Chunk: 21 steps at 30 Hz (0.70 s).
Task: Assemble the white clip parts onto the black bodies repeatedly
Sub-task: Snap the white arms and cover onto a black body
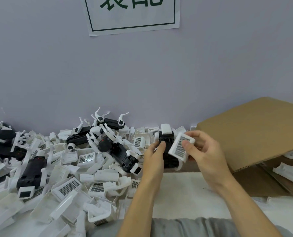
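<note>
Left hand (155,153) has its fingers curled round a black plastic body (166,142) with a white cap on top, sitting at about 4 o'clock in the view. Right hand (205,151) pinches a white grilled plastic clip part (180,147) between thumb and fingers, touching the body's 3 o'clock side. Big heap of loose white clips and black bodies (56,165) off at 8 o'clock.

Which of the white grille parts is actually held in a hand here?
The white grille part pinched by the right hand beside the black body; the others lie loose in the pile.

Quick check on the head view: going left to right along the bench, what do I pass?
Pile of white clip parts → left hand gripping the black body → white clip part pinched in the right hand → cardboard box.
</note>
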### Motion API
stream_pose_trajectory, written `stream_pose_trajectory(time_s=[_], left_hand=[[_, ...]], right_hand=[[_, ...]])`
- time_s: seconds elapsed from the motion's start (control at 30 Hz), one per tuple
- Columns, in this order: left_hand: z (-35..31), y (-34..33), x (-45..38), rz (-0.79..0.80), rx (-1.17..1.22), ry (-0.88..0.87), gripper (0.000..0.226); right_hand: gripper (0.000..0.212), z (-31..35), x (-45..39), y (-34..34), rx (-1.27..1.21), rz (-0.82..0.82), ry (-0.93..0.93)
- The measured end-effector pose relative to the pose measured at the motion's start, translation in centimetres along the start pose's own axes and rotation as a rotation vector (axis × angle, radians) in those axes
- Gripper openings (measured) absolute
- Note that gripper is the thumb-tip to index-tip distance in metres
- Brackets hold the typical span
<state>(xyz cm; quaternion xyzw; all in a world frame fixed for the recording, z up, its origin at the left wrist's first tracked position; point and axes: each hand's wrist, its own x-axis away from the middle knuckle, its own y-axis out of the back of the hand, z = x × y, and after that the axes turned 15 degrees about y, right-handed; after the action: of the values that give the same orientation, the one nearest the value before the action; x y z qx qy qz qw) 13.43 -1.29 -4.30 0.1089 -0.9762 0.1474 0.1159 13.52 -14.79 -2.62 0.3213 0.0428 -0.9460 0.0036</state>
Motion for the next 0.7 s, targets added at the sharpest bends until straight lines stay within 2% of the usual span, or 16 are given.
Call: stream_pose_trajectory(time_s=[0.1,0.2,0.33,0.47,0.6,0.7], left_hand=[[-0.2,-0.1,0.5,0.093,0.014,0.030,0.024],[0.1,-0.3,0.9,0.184,-0.055,-0.022,0.028],[0.4,-0.3,1.0,0.171,-0.128,-0.045,0.028],[0.4,-0.5,0.9,0.151,-0.133,-0.057,0.027],[0.6,-0.4,0.6,0.162,-0.133,-0.072,0.033],[0.9,-0.4,0.3,0.173,-0.136,-0.089,0.029]], right_hand=[[0.018,-0.1,0.2,0.0,0.018,0.055,-0.002],[0.016,-0.5,0.5,-0.4,0.091,0.056,0.029],[0.018,-1.2,0.7,-0.6,0.293,-0.053,0.122],[0.016,-1.4,1.0,-0.9,0.465,-0.096,0.208],[0.011,-1.5,1.1,-1.1,0.477,-0.081,0.194],[0.025,-1.1,1.3,-1.5,0.462,-0.062,0.192]])
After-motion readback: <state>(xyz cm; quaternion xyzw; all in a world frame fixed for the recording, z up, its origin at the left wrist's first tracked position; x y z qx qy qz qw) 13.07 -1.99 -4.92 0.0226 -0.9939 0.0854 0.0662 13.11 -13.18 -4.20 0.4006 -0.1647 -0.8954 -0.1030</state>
